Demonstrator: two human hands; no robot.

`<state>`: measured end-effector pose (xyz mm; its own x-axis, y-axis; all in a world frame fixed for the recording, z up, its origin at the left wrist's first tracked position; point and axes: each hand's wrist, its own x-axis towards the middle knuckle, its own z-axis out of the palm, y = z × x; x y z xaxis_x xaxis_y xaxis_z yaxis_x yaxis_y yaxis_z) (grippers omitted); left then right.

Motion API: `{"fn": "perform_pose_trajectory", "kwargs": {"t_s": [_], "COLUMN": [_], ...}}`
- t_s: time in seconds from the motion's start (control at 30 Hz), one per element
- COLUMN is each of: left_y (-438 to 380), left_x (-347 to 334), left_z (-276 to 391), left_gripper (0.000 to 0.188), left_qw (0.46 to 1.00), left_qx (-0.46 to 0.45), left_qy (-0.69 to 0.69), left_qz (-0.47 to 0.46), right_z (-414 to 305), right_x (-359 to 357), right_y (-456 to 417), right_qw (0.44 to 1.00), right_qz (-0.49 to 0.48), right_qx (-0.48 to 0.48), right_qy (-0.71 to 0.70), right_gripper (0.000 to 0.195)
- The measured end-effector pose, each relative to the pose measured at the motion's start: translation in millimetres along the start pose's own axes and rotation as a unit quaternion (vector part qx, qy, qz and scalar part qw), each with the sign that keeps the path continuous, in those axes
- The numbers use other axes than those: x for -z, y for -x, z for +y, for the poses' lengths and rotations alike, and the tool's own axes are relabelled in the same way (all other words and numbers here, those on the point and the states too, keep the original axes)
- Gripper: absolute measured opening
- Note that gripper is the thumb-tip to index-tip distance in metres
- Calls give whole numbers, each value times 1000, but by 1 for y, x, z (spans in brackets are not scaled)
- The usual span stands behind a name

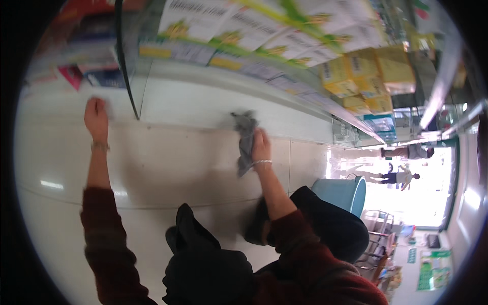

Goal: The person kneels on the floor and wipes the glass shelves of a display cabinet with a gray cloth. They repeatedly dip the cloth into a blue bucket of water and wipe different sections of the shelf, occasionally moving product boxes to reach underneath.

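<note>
A crumpled grey cloth (247,139) hangs from my right hand (262,146), close to the white base panel (228,98) of a display cabinet; hand and cloth are slightly blurred. My left hand (96,114) is off to the left, its fingers curled and no object visible in it, near the cabinet's lower edge. Beside that hand, a dark-edged glass panel (124,68) rises. Both arms reach forward over the beige tiled floor (171,164).
Shelves above hold white-and-green boxes (244,26) and yellow boxes (362,72). A light-blue bucket (337,194) stands on the floor beside my right leg. Two people (398,177) are far off by the bright doorway. A chair (375,232) is at the lower right.
</note>
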<state>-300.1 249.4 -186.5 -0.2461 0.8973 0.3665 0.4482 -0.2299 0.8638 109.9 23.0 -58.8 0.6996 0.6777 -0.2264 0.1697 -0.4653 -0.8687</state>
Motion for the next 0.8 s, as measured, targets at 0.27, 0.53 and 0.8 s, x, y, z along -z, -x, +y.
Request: {"fn": "perform_pose_trajectory", "kwargs": {"t_s": [0.27,0.53,0.8], "left_y": [195,157,129], "left_x": [41,8,-79], "left_z": [139,320,373], "left_gripper": [22,73,92], "left_qw": [971,707,703], "left_qx": [81,361,82], "left_qy": [187,477,175], "left_qz": [-127,-378,-684], "right_z": [-37,-69,-104], "right_x": [-19,26,96], "right_y": [93,95,-9], "right_qw": [771,723,910], "right_qz": [-268,-219,-391], "right_qx": [-53,-10,-88], "right_qy": [-575,-655,-107], "right_gripper": [39,47,78]}}
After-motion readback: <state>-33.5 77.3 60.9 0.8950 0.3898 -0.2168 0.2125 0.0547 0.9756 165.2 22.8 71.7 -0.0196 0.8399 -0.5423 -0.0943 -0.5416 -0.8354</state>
